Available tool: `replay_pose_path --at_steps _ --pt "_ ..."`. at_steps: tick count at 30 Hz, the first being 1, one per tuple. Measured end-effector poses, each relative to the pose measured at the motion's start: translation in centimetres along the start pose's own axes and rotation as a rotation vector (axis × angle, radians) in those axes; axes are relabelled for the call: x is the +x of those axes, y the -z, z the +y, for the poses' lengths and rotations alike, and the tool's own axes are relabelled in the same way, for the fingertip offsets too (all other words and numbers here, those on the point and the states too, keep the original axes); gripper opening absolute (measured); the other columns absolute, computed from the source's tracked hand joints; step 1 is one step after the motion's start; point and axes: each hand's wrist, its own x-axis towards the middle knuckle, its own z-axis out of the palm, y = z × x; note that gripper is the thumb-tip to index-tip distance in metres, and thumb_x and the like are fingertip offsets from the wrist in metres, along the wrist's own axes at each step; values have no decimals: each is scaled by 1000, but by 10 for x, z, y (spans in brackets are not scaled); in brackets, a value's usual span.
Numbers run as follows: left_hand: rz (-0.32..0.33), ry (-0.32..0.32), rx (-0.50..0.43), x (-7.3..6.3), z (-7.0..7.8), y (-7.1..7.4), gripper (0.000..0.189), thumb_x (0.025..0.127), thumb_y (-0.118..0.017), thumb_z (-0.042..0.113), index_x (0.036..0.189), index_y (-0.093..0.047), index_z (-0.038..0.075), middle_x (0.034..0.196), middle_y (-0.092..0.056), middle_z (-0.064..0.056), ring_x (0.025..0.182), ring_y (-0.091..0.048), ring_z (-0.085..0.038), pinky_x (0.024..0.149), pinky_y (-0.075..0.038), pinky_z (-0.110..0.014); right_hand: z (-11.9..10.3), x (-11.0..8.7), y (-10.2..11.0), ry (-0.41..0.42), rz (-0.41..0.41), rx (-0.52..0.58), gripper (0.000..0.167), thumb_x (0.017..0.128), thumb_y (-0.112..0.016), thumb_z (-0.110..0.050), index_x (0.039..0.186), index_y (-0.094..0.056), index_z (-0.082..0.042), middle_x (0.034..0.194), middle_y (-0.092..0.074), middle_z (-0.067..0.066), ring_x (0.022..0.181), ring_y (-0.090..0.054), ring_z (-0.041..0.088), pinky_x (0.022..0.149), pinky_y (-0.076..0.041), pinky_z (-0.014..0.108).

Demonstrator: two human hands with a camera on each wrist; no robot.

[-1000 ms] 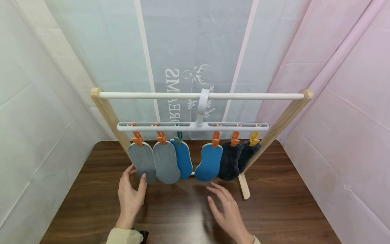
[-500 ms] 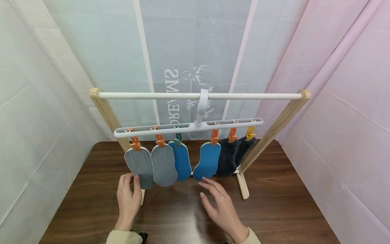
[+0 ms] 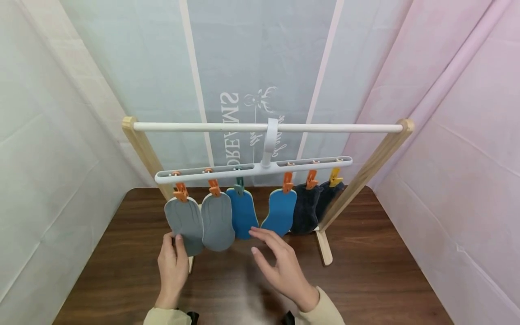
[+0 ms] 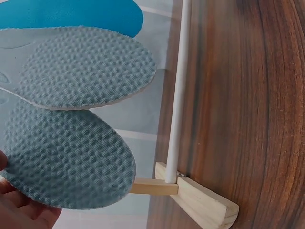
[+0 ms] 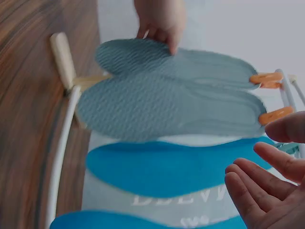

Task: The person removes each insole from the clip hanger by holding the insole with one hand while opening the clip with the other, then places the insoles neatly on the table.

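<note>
At the far left of a white clip hanger [image 3: 211, 175] hangs a grey insole [image 3: 184, 223]. My left hand [image 3: 172, 266] pinches its outer edge between thumb and fingers, and the left wrist view shows the bumpy face of this insole [image 4: 71, 157]. A second grey insole [image 3: 218, 225] overlaps it on the right. Two blue insoles [image 3: 242, 212] and two dark fuzzy insoles [image 3: 304, 214] follow along the bar. Below the blue pair, my right hand [image 3: 282, 268] is spread with straight fingers, holding nothing; its fingertips overlap the gap between them.
Orange, green and yellow clips [image 3: 312, 180] hold the insoles. The hanger hooks over the white top rod [image 3: 333, 128] of a wooden-legged rack [image 3: 365, 176]. Its feet [image 3: 325, 248] stand on a dark wood table [image 3: 378, 271], with pale cloth walls [image 3: 459, 180] around.
The left hand has taken hold of the outer grey insole. The hanger has swung, its left end nearer me. My right hand has moved left and up toward the blue insoles.
</note>
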Motion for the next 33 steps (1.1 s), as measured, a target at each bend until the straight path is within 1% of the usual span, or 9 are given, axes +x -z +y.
replay_pose_path --at_steps 5,7,9,12,14,20,23,28,33 --pt "25 13 22 -2 0 3 20 101 -43 6 107 -52 -11 87 -58 -20 75 -56 -29 65 -39 -30 -17 18 -5 -32 -91 175 37 98 -57 -21 134 -54 -16 135 -55 3 120 -56 18 97 -48 30" --pt "39 11 25 -3 -1 4 19 100 -44 4 108 -52 -12 92 -60 -24 81 -58 -34 68 -39 -33 -22 26 -9 -18 -127 233 39 98 -56 -20 136 -52 -12 138 -53 5 122 -54 20 99 -47 30" --pt "40 6 18 -4 -1 4 19 99 -44 2 109 -51 -13 94 -59 -26 83 -59 -38 70 -40 -37 -26 34 -12 21 -151 262 41 99 -54 -18 138 -49 -8 140 -51 6 125 -52 22 102 -45 30" --pt "38 -7 6 -4 -1 3 19 98 -45 1 109 -50 -14 97 -59 -28 86 -59 -42 71 -41 -48 -30 43 -16 79 -157 275 43 99 -54 -15 140 -47 -7 141 -50 9 128 -50 22 103 -44 30" --pt "34 -9 -1 -3 -1 2 19 98 -45 0 109 -50 -14 97 -59 -29 87 -59 -43 72 -41 -51 -32 48 -18 107 -150 264 44 99 -54 -14 141 -46 -7 142 -50 9 127 -51 23 103 -45 31" --pt "11 0 6 -4 -1 -1 19 99 -44 1 109 -50 -13 94 -58 -27 81 -58 -39 68 -42 -49 -41 61 -27 150 -119 243 47 98 -55 -15 143 -43 -8 144 -48 7 130 -49 22 104 -44 32" --pt "-3 15 7 -5 0 -1 20 100 -43 3 111 -50 -13 95 -58 -28 81 -58 -41 67 -43 -51 -44 65 -30 165 -117 249 48 98 -54 -14 144 -42 -8 145 -47 8 132 -46 20 105 -43 31" --pt "1 33 -1 -5 -1 -1 22 100 -43 4 111 -50 -13 97 -58 -30 85 -59 -44 70 -43 -55 -49 69 -33 160 -149 277 48 100 -51 -15 146 -38 -9 149 -41 6 136 -42 19 108 -40 30" --pt "6 50 7 -6 -1 -1 22 100 -43 4 111 -50 -13 96 -58 -30 84 -59 -43 68 -43 -54 -55 76 -37 164 -217 303 47 104 -37 -9 150 -29 -7 155 -31 9 143 -31 19 112 -34 29"
